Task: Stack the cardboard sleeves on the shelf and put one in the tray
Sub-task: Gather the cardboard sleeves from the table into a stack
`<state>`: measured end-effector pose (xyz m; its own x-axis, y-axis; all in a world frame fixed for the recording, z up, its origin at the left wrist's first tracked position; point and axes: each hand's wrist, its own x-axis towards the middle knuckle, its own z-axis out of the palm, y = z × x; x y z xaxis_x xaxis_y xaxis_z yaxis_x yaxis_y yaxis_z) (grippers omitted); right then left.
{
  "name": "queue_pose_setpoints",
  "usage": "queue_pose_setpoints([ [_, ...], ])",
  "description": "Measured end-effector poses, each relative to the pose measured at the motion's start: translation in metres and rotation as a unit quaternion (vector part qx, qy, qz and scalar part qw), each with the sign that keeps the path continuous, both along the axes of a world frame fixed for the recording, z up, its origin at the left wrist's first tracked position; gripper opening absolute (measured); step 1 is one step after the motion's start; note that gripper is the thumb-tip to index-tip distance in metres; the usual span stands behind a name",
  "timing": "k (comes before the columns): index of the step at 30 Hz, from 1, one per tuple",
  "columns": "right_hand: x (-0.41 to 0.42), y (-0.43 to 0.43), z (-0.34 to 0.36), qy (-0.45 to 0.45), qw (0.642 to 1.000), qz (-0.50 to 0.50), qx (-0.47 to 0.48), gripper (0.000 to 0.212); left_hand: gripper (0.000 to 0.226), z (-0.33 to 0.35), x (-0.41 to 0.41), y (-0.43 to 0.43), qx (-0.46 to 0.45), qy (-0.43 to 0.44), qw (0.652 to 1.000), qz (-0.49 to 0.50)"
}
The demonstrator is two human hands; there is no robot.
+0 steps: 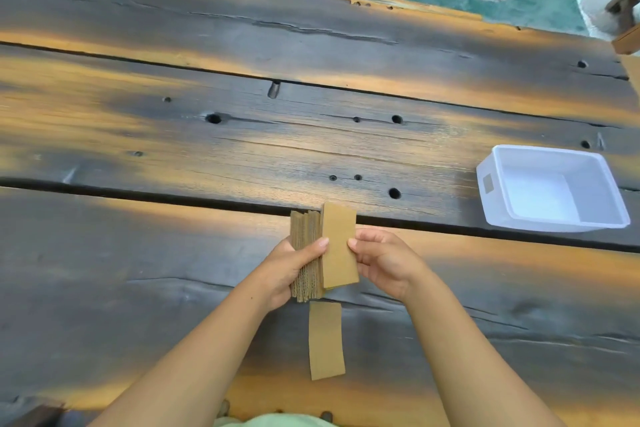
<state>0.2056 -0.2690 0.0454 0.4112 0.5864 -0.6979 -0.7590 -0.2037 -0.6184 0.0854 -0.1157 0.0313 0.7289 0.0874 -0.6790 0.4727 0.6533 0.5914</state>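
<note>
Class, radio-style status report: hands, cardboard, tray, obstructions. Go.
Left hand grips the sleeve stack; right hand pinches its outer sleeve. One sleeve flat on table. Tray empty, path clear.

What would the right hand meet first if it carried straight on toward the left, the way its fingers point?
The right hand already pinches the outermost sleeve; pushing on leftward would press it into the sleeve stack in the left hand.
</note>
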Motion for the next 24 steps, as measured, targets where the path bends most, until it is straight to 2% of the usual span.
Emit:
queue_pose_setpoints([
  [4, -0.03, 0.014, 0.003, -0.031, 0.999, 0.033, -0.005, 0.019, 0.052, 0.002, -0.024, 0.003, -0.036, -0.001, 0.999, 0.016],
  [7, -0.045, 0.02, 0.002, -0.099, 0.992, 0.067, -0.04, 0.011, 0.049, 0.002, -0.039, 0.01, -0.043, -0.008, 0.999, 0.008],
  [11, -0.056, 0.017, 0.0, -0.179, 0.969, 0.151, -0.083, 0.007, 0.047, 0.005, -0.049, 0.013, -0.039, -0.017, 0.998, -0.037],
  [16, -0.068, 0.004, -0.008, -0.226, 0.941, 0.227, -0.113, 0.007, 0.045, 0.005, -0.062, 0.002, -0.03, -0.004, 0.998, -0.063],
  [20, -0.087, -0.005, -0.022, -0.214, 0.941, 0.209, -0.159, 0.014, 0.042, -0.003, -0.078, -0.012, -0.009, 0.038, 0.999, -0.03],
  [24, -0.113, -0.016, -0.05, -0.21, 0.931, 0.086, -0.285, 0.025, 0.035, -0.018, -0.094, -0.028, 0.077, 0.082, 0.994, -0.001],
])
